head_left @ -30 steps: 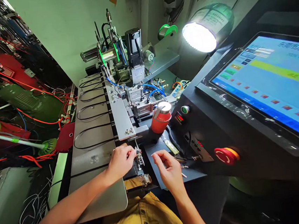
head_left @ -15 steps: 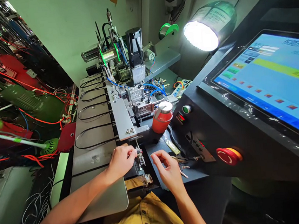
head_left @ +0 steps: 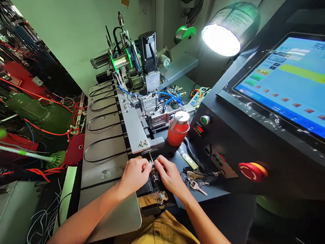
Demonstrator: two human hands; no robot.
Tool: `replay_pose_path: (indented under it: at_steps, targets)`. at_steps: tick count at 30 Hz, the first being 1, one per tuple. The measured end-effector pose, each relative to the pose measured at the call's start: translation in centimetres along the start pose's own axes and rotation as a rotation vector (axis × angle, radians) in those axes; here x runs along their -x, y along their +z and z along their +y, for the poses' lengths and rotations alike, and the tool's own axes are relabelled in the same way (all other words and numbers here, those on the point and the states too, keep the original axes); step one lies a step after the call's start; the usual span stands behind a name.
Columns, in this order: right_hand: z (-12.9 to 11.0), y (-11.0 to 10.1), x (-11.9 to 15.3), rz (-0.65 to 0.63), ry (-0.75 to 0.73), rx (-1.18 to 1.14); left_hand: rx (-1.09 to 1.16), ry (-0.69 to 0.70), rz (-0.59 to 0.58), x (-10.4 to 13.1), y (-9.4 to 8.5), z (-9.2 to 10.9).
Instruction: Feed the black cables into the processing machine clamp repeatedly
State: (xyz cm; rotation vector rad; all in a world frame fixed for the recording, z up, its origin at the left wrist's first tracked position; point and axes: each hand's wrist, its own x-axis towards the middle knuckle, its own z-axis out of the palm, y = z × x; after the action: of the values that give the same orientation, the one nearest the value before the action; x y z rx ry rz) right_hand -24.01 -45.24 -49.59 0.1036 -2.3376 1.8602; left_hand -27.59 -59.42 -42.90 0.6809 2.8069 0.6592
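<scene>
My left hand [head_left: 137,173] is closed in a pinch at the near end of the machine's metal rail [head_left: 135,126]. Close beside it, my right hand [head_left: 169,174] is closed too, its fingertips almost meeting the left ones. What the fingertips hold is too small and too hidden to name. Between and just below the hands sits a small metal fixture [head_left: 155,176], partly covered by them. Black cables [head_left: 105,157] lie in loops on the grey plate [head_left: 110,211] under my left forearm.
A red bottle [head_left: 177,130] with a white lid stands beyond my right hand. Keys [head_left: 196,186] lie on the dark ledge. To the right are a red emergency stop button [head_left: 252,171] and a touchscreen [head_left: 294,86]. A lit lamp [head_left: 221,39] hangs above.
My right hand has moved left and forward, from beside the fixture to the left hand's fingertips. The keys it partly covered now show. The left hand stays at the rail's end.
</scene>
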Motion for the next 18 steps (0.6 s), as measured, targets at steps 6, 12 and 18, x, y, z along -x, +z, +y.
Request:
replay_pose_path:
  at_steps: [6, 12, 18]
  targets:
    - [1.0, 0.4, 0.1, -0.004, 0.033, -0.202, -0.113, 0.187, 0.169, 1.4, 0.8, -1.0]
    - [1.2, 0.6, 0.2, 0.013, 0.055, -0.249, -0.398, 0.571, 0.247, 1.8, 0.5, -1.9]
    - [1.3, 0.5, 0.1, -0.009, 0.097, -0.25, -0.488, 0.655, 0.181, 1.5, -0.4, -1.6]
